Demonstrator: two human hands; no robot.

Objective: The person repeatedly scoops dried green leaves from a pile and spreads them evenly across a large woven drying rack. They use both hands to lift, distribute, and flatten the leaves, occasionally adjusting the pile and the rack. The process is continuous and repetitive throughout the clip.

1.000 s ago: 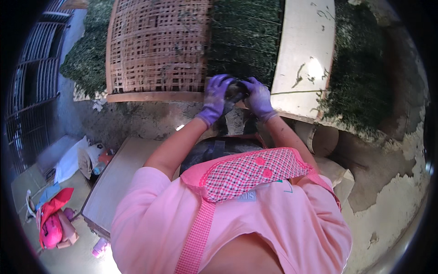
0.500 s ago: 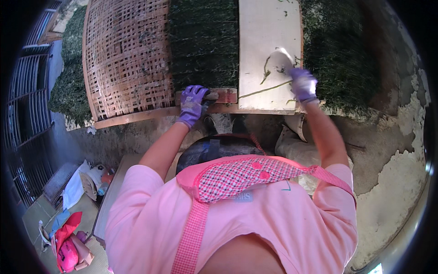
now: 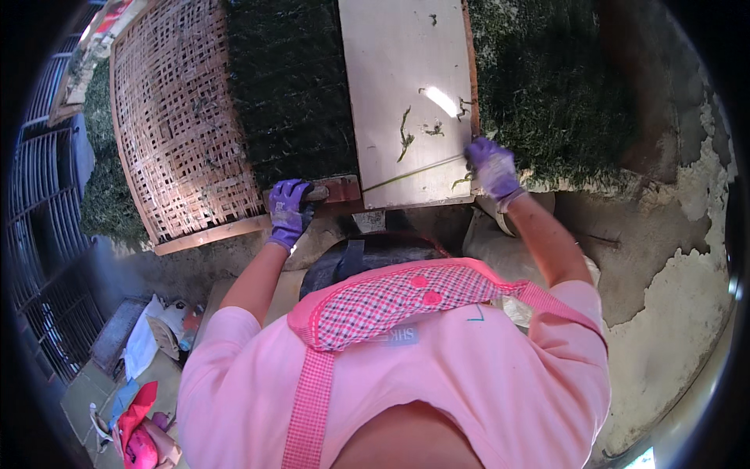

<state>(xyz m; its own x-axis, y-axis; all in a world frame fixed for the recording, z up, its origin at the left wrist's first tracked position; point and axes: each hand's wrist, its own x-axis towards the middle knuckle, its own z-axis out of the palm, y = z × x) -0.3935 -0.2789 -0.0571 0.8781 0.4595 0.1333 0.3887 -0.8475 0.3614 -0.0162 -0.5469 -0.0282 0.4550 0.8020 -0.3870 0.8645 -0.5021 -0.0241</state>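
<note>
My left hand (image 3: 289, 209), in a purple glove, is closed round the left end of a short wooden block (image 3: 342, 190) with a reddish right part, at the near edge of the work surface. My right hand (image 3: 494, 170), also gloved, is curled over the near right edge of a white board (image 3: 410, 70); what its fingers hold, if anything, is hidden. A thin green strip (image 3: 414, 172) crosses the board from the block towards my right hand. Dark green shreds (image 3: 405, 134) lie beyond it, beside a bright glare patch (image 3: 441, 102).
Dense dark green shredded material (image 3: 293, 94) lies left of the board, with more (image 3: 539, 102) on the right. A woven bamboo mat (image 3: 180, 109) stretches further left. Peeling wall plaster (image 3: 664, 313) is at right. A red bag (image 3: 139, 438) and cloths (image 3: 142, 336) lie low at left.
The view has shifted, so the board and mat appear further left and lower. A blurred shiny shape near my right hand no longer shows there. My left hand stays on the block.
</note>
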